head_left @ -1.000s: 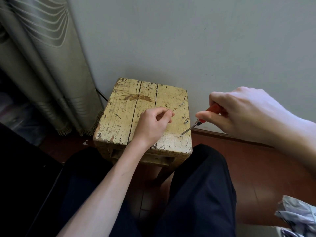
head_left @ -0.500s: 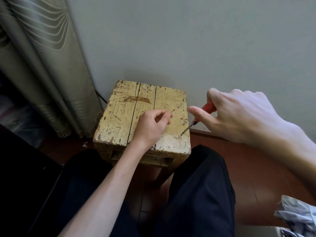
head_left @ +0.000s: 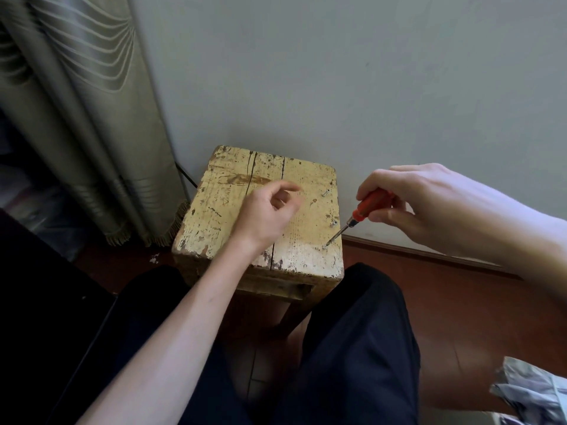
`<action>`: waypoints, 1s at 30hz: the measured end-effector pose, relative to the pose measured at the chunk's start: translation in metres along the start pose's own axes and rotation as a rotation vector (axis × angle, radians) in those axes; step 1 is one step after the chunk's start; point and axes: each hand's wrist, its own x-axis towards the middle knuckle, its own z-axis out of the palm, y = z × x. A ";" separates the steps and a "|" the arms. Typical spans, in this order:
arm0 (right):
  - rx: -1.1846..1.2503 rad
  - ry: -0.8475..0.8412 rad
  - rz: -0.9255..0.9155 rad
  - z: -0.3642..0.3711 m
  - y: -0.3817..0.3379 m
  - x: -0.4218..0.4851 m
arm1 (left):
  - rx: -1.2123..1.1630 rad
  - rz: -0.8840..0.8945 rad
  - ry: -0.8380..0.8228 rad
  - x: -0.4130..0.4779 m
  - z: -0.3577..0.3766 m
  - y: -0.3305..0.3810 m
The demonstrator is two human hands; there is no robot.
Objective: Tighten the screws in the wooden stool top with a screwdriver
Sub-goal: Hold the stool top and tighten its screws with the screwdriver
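Head view: right hand grasps orange-handled screwdriver, slanted tip on silver screw below fingers; left hand blurred, grasp unclear. Tip may skid across yellow wooden stool top.

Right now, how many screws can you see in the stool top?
3, along its right edge: far screw, middle screw, and near screw under the screwdriver tip. The left hand may hide more.

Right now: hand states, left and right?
Left hand: fingers curled over the stool, blurred; cannot tell if it holds anything.
Right hand: grips the screwdriver, tip on a screw.
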 end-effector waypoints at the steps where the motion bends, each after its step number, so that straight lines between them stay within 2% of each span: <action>1: 0.004 -0.004 -0.003 -0.001 0.001 0.001 | 0.100 -0.007 0.024 0.006 -0.009 -0.002; 5: -0.039 -0.013 0.014 -0.001 0.004 0.005 | 0.626 -0.169 0.200 0.033 -0.056 -0.020; 7: -0.066 -0.005 0.019 -0.001 0.003 0.005 | 0.720 -0.337 0.181 0.041 -0.075 -0.032; 9: -0.076 0.002 0.031 -0.001 0.000 0.006 | 0.633 -0.479 0.103 0.044 -0.084 -0.044; 11: -0.079 -0.001 0.042 0.000 -0.004 0.006 | 0.543 -0.539 0.044 0.046 -0.086 -0.052; 15: -0.094 0.037 0.061 0.002 -0.008 0.004 | 0.508 -0.540 0.049 0.050 -0.088 -0.058; 30: -0.183 0.097 0.315 0.009 -0.013 0.014 | 0.476 -0.554 0.070 0.052 -0.087 -0.065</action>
